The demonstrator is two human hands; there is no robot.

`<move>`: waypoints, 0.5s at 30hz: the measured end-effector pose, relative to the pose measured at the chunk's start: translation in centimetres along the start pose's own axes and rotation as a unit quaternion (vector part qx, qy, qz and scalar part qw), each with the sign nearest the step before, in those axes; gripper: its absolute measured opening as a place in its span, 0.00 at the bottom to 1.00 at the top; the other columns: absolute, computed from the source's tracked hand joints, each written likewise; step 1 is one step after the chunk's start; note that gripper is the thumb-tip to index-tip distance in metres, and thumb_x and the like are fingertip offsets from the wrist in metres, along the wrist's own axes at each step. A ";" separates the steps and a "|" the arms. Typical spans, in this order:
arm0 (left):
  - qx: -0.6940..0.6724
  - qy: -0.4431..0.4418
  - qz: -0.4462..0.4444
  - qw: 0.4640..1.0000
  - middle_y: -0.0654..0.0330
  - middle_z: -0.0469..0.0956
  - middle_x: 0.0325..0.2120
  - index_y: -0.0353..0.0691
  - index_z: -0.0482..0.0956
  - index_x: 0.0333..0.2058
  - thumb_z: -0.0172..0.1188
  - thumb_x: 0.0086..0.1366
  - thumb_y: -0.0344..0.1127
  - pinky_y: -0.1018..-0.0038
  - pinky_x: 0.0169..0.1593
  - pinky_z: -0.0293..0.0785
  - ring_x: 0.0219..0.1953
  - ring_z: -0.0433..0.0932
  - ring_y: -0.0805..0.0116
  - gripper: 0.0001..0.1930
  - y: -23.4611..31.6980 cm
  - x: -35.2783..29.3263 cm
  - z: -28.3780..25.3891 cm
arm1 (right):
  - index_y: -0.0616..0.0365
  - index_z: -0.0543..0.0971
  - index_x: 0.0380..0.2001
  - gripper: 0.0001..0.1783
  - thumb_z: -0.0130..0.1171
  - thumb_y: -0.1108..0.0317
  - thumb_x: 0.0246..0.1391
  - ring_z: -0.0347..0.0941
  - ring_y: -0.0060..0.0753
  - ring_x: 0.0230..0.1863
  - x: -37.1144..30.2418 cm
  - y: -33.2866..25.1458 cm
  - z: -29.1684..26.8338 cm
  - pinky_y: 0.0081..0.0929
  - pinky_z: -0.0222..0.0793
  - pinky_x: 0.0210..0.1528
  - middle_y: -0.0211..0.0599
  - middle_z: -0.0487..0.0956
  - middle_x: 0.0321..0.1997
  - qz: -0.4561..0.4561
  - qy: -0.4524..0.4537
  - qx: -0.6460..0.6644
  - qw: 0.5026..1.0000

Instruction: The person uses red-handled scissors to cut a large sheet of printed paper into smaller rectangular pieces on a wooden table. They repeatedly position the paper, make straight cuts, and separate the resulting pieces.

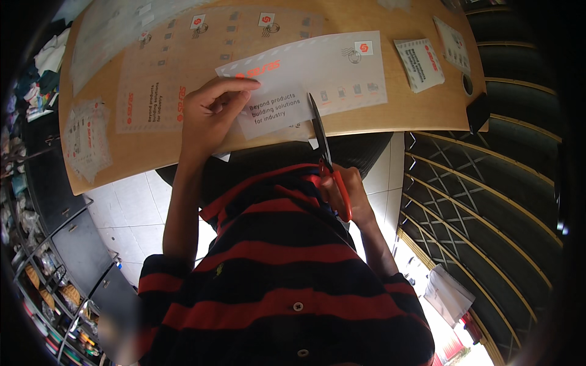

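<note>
A translucent printed sheet (317, 67), with red and black print and a stamp-like mark, is held up over the near edge of the table. My left hand (210, 110) pinches its left part between thumb and fingers. Red-handled scissors (342, 195) with dark blades are gripped in my right hand (354, 186), close to my body. Their blades point away from me, and the tips reach the sheet's lower edge, right of the black lettering. Whether they cut into it I cannot tell. Part of another sheet shows beneath.
Larger uncut printed sheets (165, 61) cover the left of the wooden table (360, 122). A pile of cut pieces (88, 137) lies at its left edge, and printed pieces (420, 64) lie at the right. Cluttered shelves stand left; a folding metal gate (470, 201) stands right.
</note>
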State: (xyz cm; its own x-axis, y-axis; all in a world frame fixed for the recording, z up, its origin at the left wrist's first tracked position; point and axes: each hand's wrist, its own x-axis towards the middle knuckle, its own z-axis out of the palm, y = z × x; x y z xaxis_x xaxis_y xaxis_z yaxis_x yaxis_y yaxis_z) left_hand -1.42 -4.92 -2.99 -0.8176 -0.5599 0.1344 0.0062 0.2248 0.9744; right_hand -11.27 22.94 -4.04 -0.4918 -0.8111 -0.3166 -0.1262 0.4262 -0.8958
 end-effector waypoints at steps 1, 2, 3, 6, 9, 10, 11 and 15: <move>-0.005 0.001 -0.004 1.000 0.62 0.83 0.39 0.35 0.84 0.41 0.59 0.64 0.21 0.83 0.35 0.71 0.30 0.74 0.83 0.09 0.0 0.0 0.0 | 0.62 0.72 0.23 0.27 0.57 0.47 0.63 0.67 0.41 0.13 0.0 0.0 0.0 0.35 0.61 0.19 0.40 0.67 0.11 -0.001 -0.002 0.001 1.000; -0.011 0.002 -0.009 1.000 0.62 0.83 0.39 0.35 0.84 0.41 0.59 0.64 0.21 0.84 0.35 0.71 0.29 0.74 0.83 0.09 0.1 0.0 0.0 | 0.62 0.72 0.23 0.27 0.57 0.47 0.62 0.66 0.41 0.13 0.0 0.0 0.0 0.35 0.61 0.19 0.40 0.67 0.11 -0.001 -0.004 0.001 1.000; -0.013 0.002 -0.014 1.000 0.62 0.83 0.39 0.35 0.84 0.42 0.59 0.64 0.21 0.84 0.35 0.71 0.29 0.74 0.84 0.09 0.2 0.0 0.1 | 0.62 0.72 0.23 0.27 0.58 0.47 0.62 0.66 0.41 0.13 0.0 0.0 0.0 0.35 0.61 0.19 0.40 0.67 0.11 0.003 -0.006 0.006 1.000; 0.005 -0.008 -0.017 1.000 0.62 0.83 0.39 0.35 0.83 0.42 0.59 0.64 0.20 0.84 0.35 0.71 0.29 0.74 0.84 0.10 0.7 0.1 -0.1 | 0.62 0.71 0.23 0.28 0.58 0.45 0.62 0.66 0.42 0.13 0.0 -0.1 0.0 0.35 0.61 0.19 0.40 0.67 0.11 0.012 -0.008 0.014 1.000; 0.021 -0.009 -0.017 1.000 0.62 0.83 0.39 0.35 0.83 0.43 0.59 0.64 0.21 0.84 0.35 0.71 0.29 0.74 0.84 0.10 0.7 0.0 -0.1 | 0.63 0.70 0.23 0.32 0.56 0.41 0.61 0.66 0.45 0.14 0.1 0.2 0.1 0.37 0.62 0.21 0.42 0.67 0.12 0.010 -0.010 0.007 1.000; 0.017 -0.011 -0.016 1.000 0.62 0.83 0.39 0.35 0.83 0.43 0.59 0.64 0.20 0.84 0.35 0.71 0.29 0.74 0.84 0.10 0.7 0.0 -0.2 | 0.63 0.70 0.22 0.33 0.55 0.40 0.61 0.67 0.46 0.15 0.1 0.5 0.1 0.38 0.63 0.22 0.43 0.67 0.12 0.006 -0.012 0.004 1.000; 0.014 -0.013 -0.015 1.000 0.62 0.83 0.39 0.35 0.83 0.43 0.59 0.64 0.20 0.84 0.35 0.71 0.29 0.74 0.84 0.10 0.7 0.0 -0.2 | 0.64 0.69 0.22 0.34 0.54 0.38 0.61 0.67 0.48 0.16 0.2 0.7 0.2 0.39 0.63 0.22 0.44 0.67 0.12 0.002 -0.013 0.001 1.000; 0.011 -0.019 -0.020 1.000 0.62 0.83 0.39 0.35 0.84 0.43 0.59 0.64 0.20 0.84 0.34 0.71 0.29 0.74 0.84 0.10 0.7 0.0 -0.1 | 0.64 0.68 0.22 0.38 0.51 0.33 0.59 0.68 0.54 0.18 0.7 0.6 0.1 0.43 0.64 0.25 0.48 0.67 0.14 -0.011 -0.017 -0.004 1.000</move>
State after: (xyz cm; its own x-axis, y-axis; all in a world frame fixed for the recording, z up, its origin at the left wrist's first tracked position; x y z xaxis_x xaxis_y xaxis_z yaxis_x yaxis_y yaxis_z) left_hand -1.33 -4.85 -2.24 -0.8379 -0.5388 0.0873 -0.0399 0.2201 0.9747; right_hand -11.58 22.57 -4.82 -0.4597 -0.8333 -0.3071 -0.1442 0.4113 -0.9000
